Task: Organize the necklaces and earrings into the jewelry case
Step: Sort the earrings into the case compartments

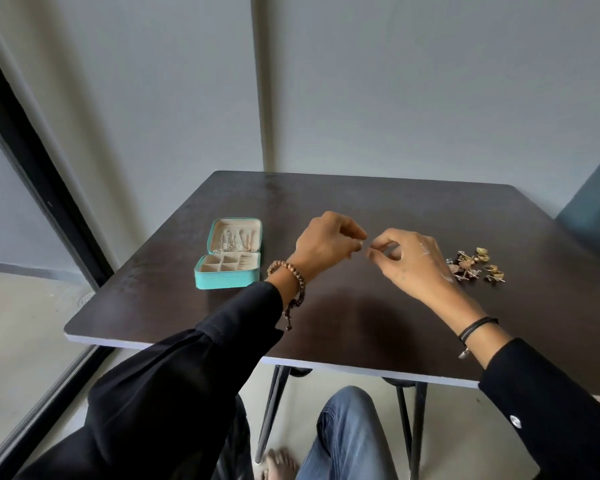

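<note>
A turquoise jewelry case [230, 258] lies open on the left of the dark table [343, 306]. Its upright lid holds silver chains, and its beige base has small compartments. A pile of gold and silver earrings [476, 265] sits at the right. My left hand [326, 244] and my right hand [409, 259] meet above the table's middle, fingertips pinched together on a tiny piece of jewelry [365, 244], too small to make out.
The table's front edge [326, 363] runs above my knees. A grey wall stands behind the table. A dark window frame [42, 202] slants down the left side, and a teal chair back [596, 209] shows at the far right.
</note>
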A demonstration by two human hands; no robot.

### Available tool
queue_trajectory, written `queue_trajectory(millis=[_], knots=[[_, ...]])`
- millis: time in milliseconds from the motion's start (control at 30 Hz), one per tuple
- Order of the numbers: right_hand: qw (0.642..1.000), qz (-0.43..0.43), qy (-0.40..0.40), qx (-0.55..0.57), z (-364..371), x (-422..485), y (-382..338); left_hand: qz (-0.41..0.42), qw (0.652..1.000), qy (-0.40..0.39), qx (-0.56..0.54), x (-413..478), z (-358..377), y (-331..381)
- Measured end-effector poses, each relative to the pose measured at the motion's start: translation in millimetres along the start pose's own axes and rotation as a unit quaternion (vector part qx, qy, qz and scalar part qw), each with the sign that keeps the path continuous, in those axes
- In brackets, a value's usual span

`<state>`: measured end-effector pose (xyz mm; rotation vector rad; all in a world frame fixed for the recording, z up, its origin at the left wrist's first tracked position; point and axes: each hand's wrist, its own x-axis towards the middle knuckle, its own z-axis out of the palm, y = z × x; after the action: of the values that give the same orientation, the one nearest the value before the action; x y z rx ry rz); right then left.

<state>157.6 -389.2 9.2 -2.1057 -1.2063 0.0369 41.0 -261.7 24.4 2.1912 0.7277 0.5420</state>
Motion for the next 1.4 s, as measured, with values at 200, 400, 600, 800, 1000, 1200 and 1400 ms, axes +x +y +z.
queue_trajectory(millis=[200,400,600,800,1000,1200,1400], knots=[[0.999,0.025,0.037,0.011,-30,-16,46,0.028,0.998,-0.052,0.038,10,56,25],[0.994,0.08,0.078,0.008,-64,-26,94,0.121,0.979,-0.065,0.148,14,105,43],[0.985,0.152,0.06,-0.054,-84,-31,142,0.238,0.939,-0.08,0.234,23,145,51],[0.981,0.161,0.008,-0.108,-83,-23,168,0.261,0.92,-0.128,0.264,31,172,60],[0.987,0.118,0.022,-0.108,-79,-19,165,0.239,0.92,-0.128,0.284,37,176,57],[0.991,0.091,0.002,-0.101,-78,-18,151,0.222,0.927,-0.105,0.282,35,161,47],[0.989,0.073,-0.004,-0.128,-76,-18,144,0.232,0.933,-0.077,0.264,28,151,47]])
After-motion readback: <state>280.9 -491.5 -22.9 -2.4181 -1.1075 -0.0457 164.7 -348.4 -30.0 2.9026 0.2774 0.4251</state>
